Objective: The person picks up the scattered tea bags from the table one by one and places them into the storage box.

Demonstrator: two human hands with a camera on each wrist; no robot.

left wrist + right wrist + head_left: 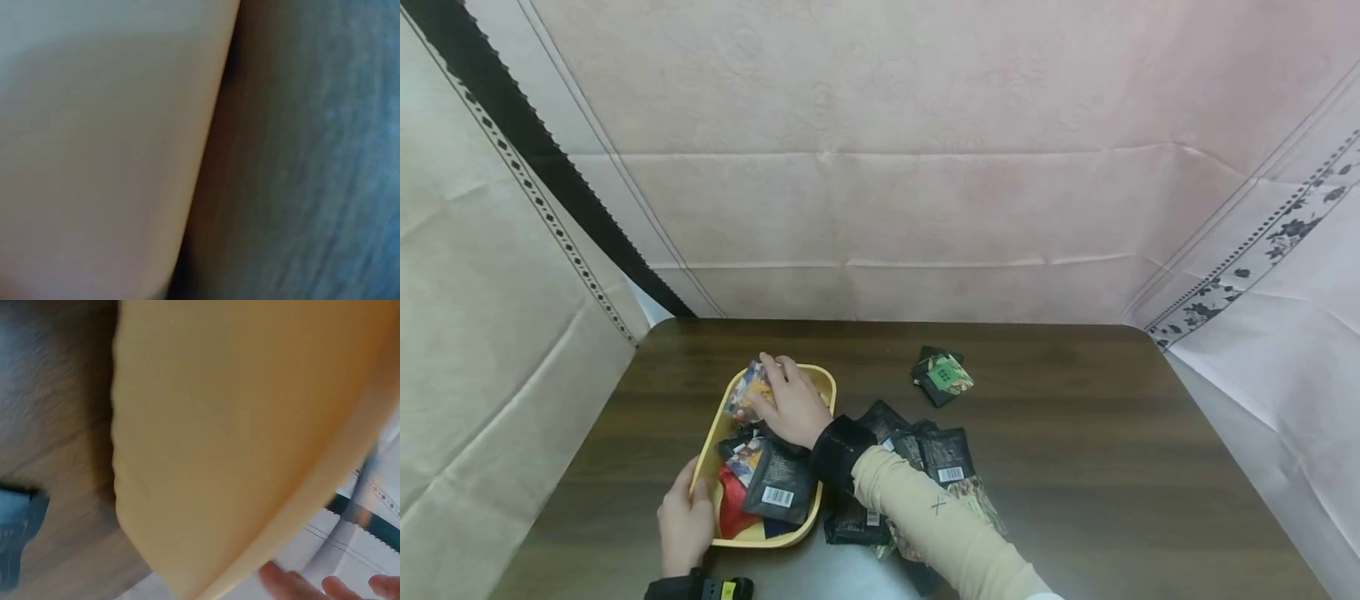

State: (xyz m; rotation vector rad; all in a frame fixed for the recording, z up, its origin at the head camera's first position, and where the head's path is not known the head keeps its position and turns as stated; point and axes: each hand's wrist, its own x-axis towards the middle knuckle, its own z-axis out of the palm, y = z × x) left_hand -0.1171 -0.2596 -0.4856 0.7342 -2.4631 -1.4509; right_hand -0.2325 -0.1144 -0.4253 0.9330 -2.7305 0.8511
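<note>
A yellow plastic basket (811, 523) stands on the left part of the table, filled with small packets. My left hand (687, 521) grips its left side near the front. Over the back of the basket reaches my right hand (793, 406), fingers extended, touching or very close to a colourful clear packet (747, 390); its fingertips hide part of the contact. Below it in the basket lie a black packet with a barcode label (778, 479) and a red packet (732, 504). In the right wrist view the basket's wall (219, 425) fills the middle, with fingers (290, 584) past its rim.
Right of the basket, several black packets (946, 454) lie in a loose pile, partly under my right forearm. Farther back sits a small stack of black and green packets (942, 377). The brown wooden table (1112, 467) meets pale cloth hangings (925, 208). The left wrist view is blurred.
</note>
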